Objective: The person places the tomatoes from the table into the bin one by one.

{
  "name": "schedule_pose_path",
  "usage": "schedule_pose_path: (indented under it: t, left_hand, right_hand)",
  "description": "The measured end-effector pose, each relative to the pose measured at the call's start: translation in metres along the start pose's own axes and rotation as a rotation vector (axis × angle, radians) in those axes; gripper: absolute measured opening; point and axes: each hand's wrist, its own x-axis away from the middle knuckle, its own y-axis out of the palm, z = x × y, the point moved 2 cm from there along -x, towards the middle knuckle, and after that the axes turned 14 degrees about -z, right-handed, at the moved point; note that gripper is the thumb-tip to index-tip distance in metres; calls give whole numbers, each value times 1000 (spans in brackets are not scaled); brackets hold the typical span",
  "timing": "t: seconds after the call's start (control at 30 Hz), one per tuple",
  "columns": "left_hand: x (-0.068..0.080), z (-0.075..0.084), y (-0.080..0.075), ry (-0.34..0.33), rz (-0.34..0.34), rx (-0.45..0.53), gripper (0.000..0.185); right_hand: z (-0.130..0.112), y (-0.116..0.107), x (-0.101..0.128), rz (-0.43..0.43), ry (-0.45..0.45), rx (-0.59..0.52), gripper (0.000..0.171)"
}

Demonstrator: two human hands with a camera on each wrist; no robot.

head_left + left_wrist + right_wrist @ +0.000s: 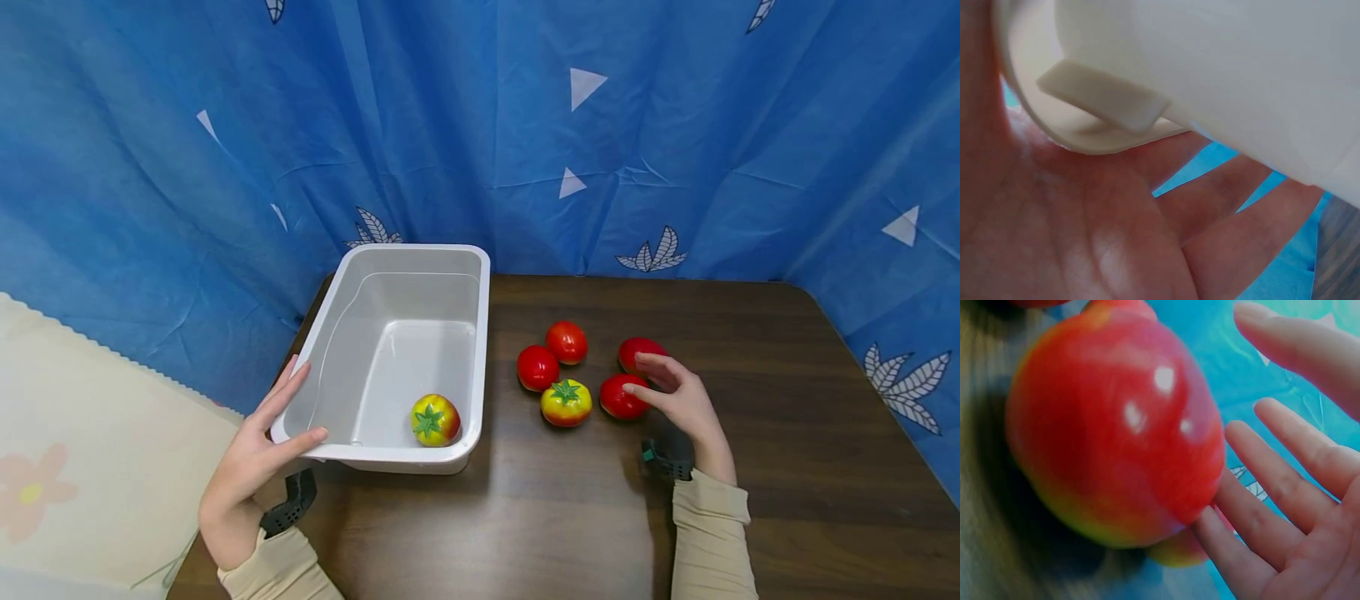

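Note:
My left hand (258, 450) rests against the near left corner of a white plastic tub (483, 358), its fingers spread along the side and its thumb across the near rim. In the left wrist view the palm lies under the tub's curved lip (1085, 140). One yellow-red tomato (437, 421) with a green star-shaped top sits inside the tub. My right hand (682, 400) hovers over two red tomatoes at the right, fingers loosely spread and holding nothing. The nearer red tomato (622, 397) fills much of the right wrist view, with fingertips (1235, 434) right beside it.
Left of the right hand, two red tomatoes (537, 368) and a yellow-red tomato (566, 402) stand close together on the dark wooden table (555, 517). A farther red tomato (637, 348) lies partly behind the fingers. A blue curtain (525, 150) hangs along the table's back edge.

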Motion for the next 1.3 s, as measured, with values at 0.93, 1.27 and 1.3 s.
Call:
schedule_pose_path:
  t: [0.93, 1.27, 1.3]
  left_hand:
    - [0, 0, 0, -10, -2, 1, 84]
    - [0, 0, 0, -4, -3, 3, 84]
    - [0, 0, 0, -4, -2, 1, 84]
  right_hand:
    - [20, 1, -1, -160, 62, -37, 67]
    - [10, -2, 1, -142, 48, -30, 68]
    - [8, -2, 2, -141, 46, -28, 68]
